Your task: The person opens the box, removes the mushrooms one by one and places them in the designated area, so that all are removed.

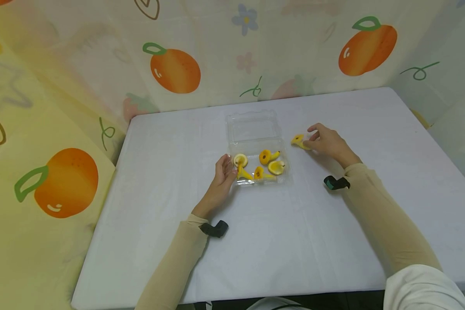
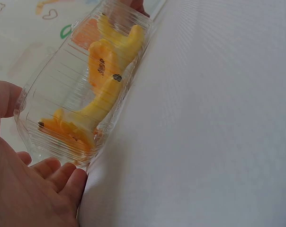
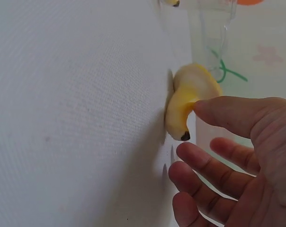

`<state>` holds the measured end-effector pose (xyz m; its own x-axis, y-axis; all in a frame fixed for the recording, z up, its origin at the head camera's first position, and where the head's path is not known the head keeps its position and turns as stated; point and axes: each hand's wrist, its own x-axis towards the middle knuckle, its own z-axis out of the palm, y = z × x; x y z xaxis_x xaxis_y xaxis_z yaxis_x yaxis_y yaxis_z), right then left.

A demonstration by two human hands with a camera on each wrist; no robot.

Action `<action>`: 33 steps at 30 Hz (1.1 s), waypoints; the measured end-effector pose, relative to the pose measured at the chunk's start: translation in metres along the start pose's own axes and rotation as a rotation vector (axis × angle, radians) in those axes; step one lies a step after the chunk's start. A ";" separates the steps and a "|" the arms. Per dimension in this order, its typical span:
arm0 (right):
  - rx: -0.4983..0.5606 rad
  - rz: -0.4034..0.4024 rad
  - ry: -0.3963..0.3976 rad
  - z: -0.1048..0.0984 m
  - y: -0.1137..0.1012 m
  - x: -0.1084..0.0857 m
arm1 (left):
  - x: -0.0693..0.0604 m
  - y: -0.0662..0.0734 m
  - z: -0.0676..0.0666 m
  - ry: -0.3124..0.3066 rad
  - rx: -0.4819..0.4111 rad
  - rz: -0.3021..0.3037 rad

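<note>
"Where's the loose yellow gourd (image 1: 299, 140)?"
"On the white table (image 1: 159, 215), just R of the clear container (image 1: 252, 148). R hand (image 1: 329, 142) has its thumb at the neck; other fingers spread, loosely bent, not closed round it."
"L hand (image 1: 221, 174)?"
"Touching container's L side, fingers nearly straight, not wrapped round."
"Obstacles?"
"Container wall's btwn the loose yellow gourd & the other gourds (image 1: 276, 167) inside. Lid (image 1: 254, 128) is folded back, away from the person, so the top's open. Black wrist mount (image 1: 214, 229) juts from L sleeve (image 1: 174, 262)."
"Edges, room?"
"Far table edge is near, behind lid, w/ patterned fabric (image 1: 314, 43) beyond. Wide white cloth L, R & nearside."
</note>
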<state>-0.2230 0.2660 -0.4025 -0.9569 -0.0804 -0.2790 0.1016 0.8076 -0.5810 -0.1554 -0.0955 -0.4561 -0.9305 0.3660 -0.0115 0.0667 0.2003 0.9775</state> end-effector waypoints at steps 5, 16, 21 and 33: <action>0.004 0.012 -0.005 0.000 -0.002 -0.001 | -0.001 0.002 0.000 -0.003 0.002 -0.004; -0.023 -0.016 -0.032 0.005 0.000 0.003 | -0.001 0.001 0.000 -0.006 0.015 -0.006; -0.015 -0.019 -0.010 0.007 0.003 0.003 | -0.002 0.002 0.000 -0.009 0.012 -0.004; -0.018 -0.040 0.027 0.006 0.004 0.000 | -0.001 0.002 0.000 -0.014 0.017 -0.009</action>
<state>-0.2210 0.2659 -0.4098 -0.9672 -0.0969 -0.2346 0.0585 0.8143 -0.5775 -0.1540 -0.0960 -0.4540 -0.9260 0.3768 -0.0235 0.0645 0.2193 0.9735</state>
